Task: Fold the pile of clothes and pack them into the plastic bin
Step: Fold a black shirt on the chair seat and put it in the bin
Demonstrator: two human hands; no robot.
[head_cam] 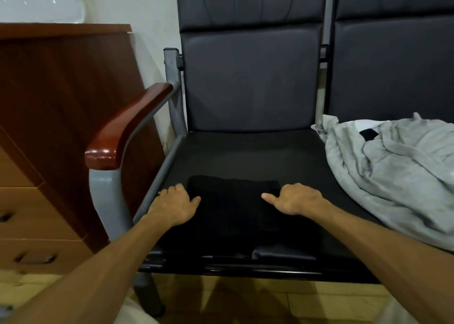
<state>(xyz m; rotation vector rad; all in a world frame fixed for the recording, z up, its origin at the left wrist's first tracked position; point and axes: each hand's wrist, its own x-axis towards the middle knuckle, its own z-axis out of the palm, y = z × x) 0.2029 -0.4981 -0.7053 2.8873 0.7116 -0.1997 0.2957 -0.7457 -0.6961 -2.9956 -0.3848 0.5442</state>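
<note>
A folded black garment [233,205] lies on the front of the black chair seat [245,151]. My left hand [175,204] grips its left edge, fingers curled under the side and thumb lying on top. My right hand [294,198] grips the right edge the same way, thumb pointing inward across the cloth. A crumpled grey garment [393,171] with a white piece under it lies on the neighbouring seat to the right. No plastic bin is in view.
The chair has a red-brown wooden armrest [125,129] on a grey metal frame at the left. A wooden cabinet with drawers [49,127] stands further left. A second black chair back [393,65] rises at the right. Tiled floor lies below the seat edge.
</note>
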